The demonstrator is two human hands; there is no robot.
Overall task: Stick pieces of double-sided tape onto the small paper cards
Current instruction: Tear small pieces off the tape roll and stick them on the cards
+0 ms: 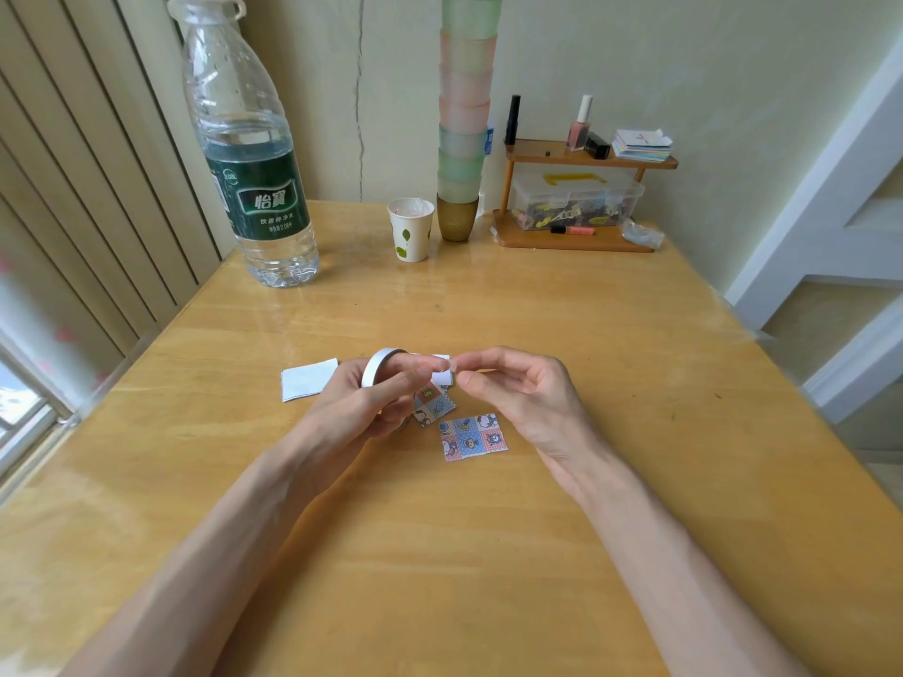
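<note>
Gripping the tape roll (378, 366) in the left hand (361, 398), pinching its free end (447, 367) with the right hand (518, 388), just beyond the patterned card (473, 437) lying flat on the bench (440, 554), nearer the right.

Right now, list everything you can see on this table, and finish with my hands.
table: one, light wood, under everything
water bottle: one, clear with green label, far left
paper cup: one, white with green leaves, far middle
cup stack: one, green and pink on amber, beside paper cup
shelf: one, brown wood, far right
storage box: one, clear, lower tier
nail polish: one, pink, upper tier
marker: one, orange, lower tier
white cards: two, white, mid-table, one partly hidden
patterned cards: two, blue and pink, mid-table, one partly covered
tape roll: one, white, held above the cards
tape end: one, white, beside the roll
left hand: grips tape roll
right hand: pinches tape end
</note>
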